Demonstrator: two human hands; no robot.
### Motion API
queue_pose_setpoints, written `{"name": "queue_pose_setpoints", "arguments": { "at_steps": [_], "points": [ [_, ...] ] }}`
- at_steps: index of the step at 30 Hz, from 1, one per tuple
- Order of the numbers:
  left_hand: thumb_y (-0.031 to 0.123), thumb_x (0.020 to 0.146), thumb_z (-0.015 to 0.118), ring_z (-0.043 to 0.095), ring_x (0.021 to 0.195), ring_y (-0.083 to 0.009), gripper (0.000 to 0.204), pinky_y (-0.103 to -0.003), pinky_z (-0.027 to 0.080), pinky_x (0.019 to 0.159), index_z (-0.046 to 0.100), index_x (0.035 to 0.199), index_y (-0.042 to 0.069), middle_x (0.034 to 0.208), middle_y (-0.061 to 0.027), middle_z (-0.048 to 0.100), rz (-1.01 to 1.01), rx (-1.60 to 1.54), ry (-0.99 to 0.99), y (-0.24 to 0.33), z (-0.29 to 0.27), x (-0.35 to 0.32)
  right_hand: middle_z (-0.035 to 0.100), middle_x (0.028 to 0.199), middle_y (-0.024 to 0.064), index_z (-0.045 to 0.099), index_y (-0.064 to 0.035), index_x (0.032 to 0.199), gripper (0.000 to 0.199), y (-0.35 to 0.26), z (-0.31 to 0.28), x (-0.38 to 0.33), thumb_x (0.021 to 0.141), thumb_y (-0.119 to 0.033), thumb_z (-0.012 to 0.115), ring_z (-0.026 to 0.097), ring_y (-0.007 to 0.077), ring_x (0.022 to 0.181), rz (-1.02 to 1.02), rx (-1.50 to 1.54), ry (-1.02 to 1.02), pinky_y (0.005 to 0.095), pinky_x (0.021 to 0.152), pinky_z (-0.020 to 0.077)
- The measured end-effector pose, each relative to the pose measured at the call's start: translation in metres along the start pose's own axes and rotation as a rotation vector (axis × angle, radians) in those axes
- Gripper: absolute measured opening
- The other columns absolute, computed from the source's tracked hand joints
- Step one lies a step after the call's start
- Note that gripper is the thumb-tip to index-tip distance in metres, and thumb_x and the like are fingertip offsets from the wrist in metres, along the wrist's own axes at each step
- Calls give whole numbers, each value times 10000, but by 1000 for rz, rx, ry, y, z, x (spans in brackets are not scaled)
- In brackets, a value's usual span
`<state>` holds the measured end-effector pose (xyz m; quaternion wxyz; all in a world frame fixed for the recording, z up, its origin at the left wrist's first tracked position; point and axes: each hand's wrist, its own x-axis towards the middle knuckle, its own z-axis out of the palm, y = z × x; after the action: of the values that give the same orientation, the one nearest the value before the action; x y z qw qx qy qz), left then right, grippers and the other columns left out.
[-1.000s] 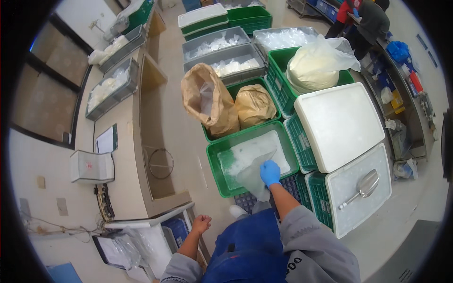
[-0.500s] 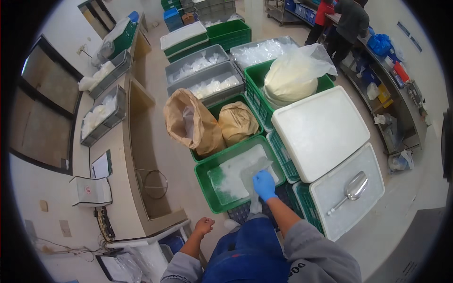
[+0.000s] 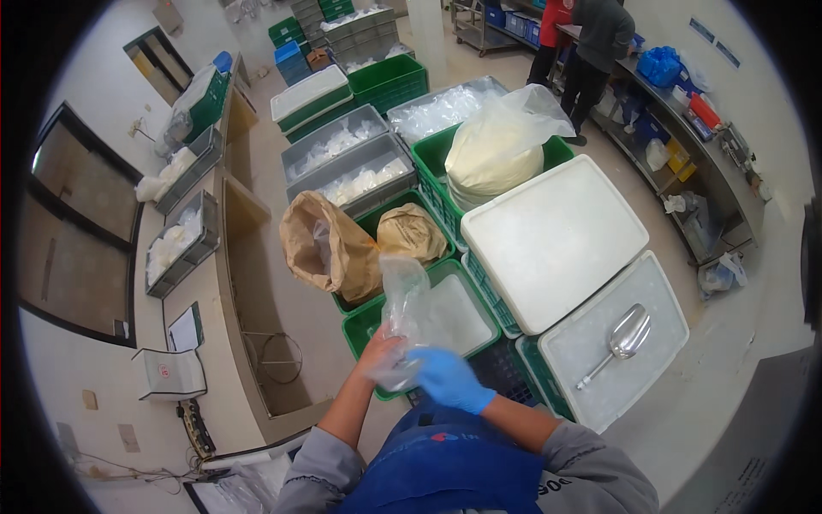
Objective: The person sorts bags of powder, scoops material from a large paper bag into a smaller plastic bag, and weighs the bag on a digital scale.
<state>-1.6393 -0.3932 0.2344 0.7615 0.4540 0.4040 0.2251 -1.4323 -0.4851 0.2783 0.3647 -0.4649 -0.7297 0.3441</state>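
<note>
A clear plastic bag [image 3: 404, 295] is held up in front of me, over the near green crate [image 3: 479, 287]. My bare left hand [image 3: 381, 347] is closed around the bag's side. My right hand [image 3: 449, 379], in a blue glove, is at the bag's lower right; its fingers are blurred, so whether they grip cannot be told. White residue covers part of the crate's bottom. Just beyond stand an open brown paper sack [image 3: 330, 244] with a plastic liner and a second, folded paper sack [image 3: 413, 231].
To the right, a metal scoop [image 3: 629, 332] lies on a white lid [image 3: 612, 360], beside a higher white-lidded stack [image 3: 556, 244]. A large bag of pale powder [image 3: 495, 163] fills a green crate. Grey crates [image 3: 347, 176] hold small bags. Another person [image 3: 599, 51] stands at a far counter.
The bag has risen from the crate and moved left, and my left hand has come up to grip it. My right hand has moved down and left. The view has shifted slightly.
</note>
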Motion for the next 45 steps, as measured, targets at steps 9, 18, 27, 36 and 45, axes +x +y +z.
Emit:
{"name": "queue_pose_setpoints", "arguments": {
  "at_steps": [9,18,27,36,45],
  "points": [
    [47,855,576,592,935,-107,325,-262,480,797,622,1173,-1,1073,-35,646,-300,593,-289,22,85,29,624,925,173,626,-45,1022,254,39,-58,-24,791,-150,639,631,334,870,279,94,197,393,799,490],
    [244,943,582,622,957,-204,349,-315,491,830,540,1236,58,1117,-75,624,-208,28,180,29,82,37,611,889,184,601,-42,910,110,111,-118,-71,819,-104,589,610,341,803,667,-165,922,407,718,486],
    [235,922,603,639,834,-177,223,-285,509,698,573,1093,94,995,-45,622,-467,187,284,-62,19,10,544,1255,177,486,-21,1246,435,154,-293,-300,811,-38,501,566,371,1115,1225,-773,1618,426,938,454],
    [241,918,602,617,757,-150,202,-240,485,617,584,1046,86,929,-26,609,-607,297,253,-94,0,19,492,1303,224,529,-16,1241,467,205,-356,-370,809,-151,646,465,361,1229,1255,-961,1179,411,1011,400],
    [242,891,638,630,831,-156,329,-291,499,718,593,1155,50,992,-52,648,-540,456,73,-97,48,60,690,952,196,672,6,966,484,279,-133,-149,782,-442,686,660,324,920,1227,-104,757,396,839,511]
  ]
}}
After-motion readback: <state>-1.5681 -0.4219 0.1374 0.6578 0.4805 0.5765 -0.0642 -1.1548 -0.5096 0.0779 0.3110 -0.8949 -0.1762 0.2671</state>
